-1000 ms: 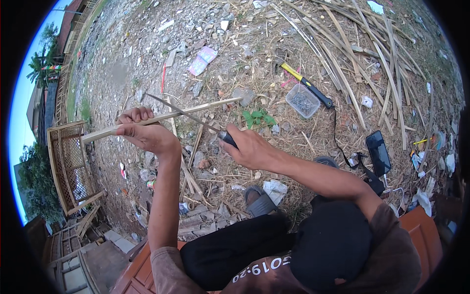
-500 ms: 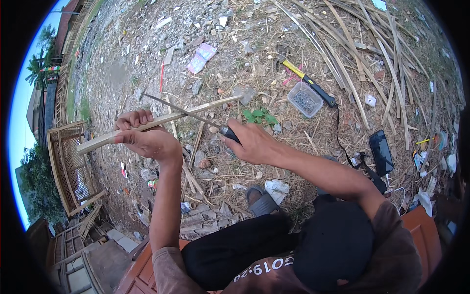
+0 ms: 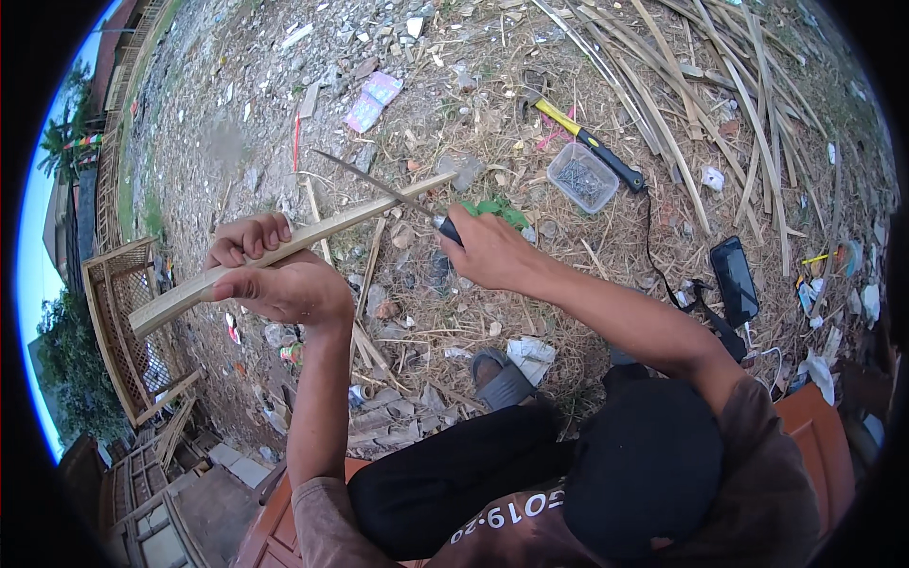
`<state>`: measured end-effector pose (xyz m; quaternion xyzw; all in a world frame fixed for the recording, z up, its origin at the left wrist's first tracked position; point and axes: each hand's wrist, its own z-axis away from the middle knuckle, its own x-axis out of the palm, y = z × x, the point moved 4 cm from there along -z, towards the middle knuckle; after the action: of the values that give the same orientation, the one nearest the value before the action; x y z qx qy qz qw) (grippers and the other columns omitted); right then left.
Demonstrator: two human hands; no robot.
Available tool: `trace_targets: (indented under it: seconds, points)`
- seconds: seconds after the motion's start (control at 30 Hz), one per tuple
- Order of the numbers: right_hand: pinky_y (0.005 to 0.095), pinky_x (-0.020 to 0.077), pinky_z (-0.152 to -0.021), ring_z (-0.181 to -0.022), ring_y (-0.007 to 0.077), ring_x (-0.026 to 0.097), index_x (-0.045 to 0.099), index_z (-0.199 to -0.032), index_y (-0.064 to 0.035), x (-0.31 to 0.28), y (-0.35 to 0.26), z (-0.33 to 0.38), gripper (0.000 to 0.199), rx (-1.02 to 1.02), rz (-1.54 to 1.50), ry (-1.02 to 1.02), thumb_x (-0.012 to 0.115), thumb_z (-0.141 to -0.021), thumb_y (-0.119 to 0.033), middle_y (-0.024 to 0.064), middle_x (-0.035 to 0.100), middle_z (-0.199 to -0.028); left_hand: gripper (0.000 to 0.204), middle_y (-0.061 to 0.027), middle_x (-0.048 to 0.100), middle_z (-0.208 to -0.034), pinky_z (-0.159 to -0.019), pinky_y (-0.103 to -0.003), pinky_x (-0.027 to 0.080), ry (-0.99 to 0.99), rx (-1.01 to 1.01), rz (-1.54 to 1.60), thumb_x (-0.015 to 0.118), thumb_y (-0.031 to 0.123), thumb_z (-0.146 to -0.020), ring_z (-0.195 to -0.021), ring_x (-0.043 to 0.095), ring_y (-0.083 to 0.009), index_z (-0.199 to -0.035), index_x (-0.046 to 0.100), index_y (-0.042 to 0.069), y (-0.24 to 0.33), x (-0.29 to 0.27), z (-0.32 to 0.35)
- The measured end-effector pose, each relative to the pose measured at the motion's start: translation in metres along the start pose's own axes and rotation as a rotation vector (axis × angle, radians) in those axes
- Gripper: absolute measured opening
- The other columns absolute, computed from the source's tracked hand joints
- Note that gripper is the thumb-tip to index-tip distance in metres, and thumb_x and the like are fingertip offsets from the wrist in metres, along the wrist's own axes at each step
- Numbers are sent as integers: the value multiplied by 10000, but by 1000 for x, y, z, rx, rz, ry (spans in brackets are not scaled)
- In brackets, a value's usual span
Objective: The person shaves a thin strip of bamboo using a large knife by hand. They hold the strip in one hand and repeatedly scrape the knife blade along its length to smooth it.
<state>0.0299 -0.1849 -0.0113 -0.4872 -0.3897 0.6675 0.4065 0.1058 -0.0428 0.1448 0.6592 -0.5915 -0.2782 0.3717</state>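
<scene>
My left hand (image 3: 284, 281) is closed around a pale wooden stick (image 3: 331, 227), thumb on the near side and fingers curled over the far side. The stick slants up to the right, its thick squared end jutting out left of the hand. In my right hand (image 3: 497, 254) is the dark handle of a long knife (image 3: 365, 176), its narrow blade pointing up to the left. Near the stick's thin far end the blade crosses it and appears to touch it.
A yellow-and-black hammer (image 3: 587, 140) lies beyond, beside a clear plastic box (image 3: 583, 177) of nails. Long wooden strips (image 3: 677, 85) are piled at the far right. A phone (image 3: 734, 281) with cables lies at right. A lattice panel (image 3: 128, 327) stands at left.
The knife has slid along the stick toward its thin far end. The stick's thick end has come lower and nearer, and both hands keep their grip.
</scene>
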Motion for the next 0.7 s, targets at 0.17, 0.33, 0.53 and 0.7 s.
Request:
trace_targets:
  seconds: [0.17,0.33,0.53,0.7]
  points:
    - [507,480,-583,-572,419,619,461,-909,53,-10,18,18,287,47,-106,22,537,-939,-223,247,590,-623,647,4,318,-751,-615,-272,319,-39,42,-66,464,747,-830,-674,324,-114,-826,276,127,2,-1,5]
    - [487,448,-556,-547,401,590,450,-938,24,-5,-1,9,279,-50,-127,2,550,-948,-237,210,559,-602,635,0,301,-731,-575,-258,283,-57,88,-69,424,729,-877,-640,295,-114,-799,233,129,3,13,4]
    - [475,441,-529,-550,369,614,450,-949,28,-9,-52,21,256,-254,-255,-10,570,-938,-198,199,563,-591,643,-2,307,-729,-567,-263,282,-63,100,-113,409,744,-871,-642,316,-115,-787,224,134,6,6,6]
    - [487,446,-524,-540,425,588,430,-932,22,-6,-10,10,257,14,-179,-25,577,-934,-189,224,548,-578,643,-2,306,-727,-572,-260,279,-12,76,-106,401,747,-871,-641,315,-116,-790,225,134,1,7,-3]
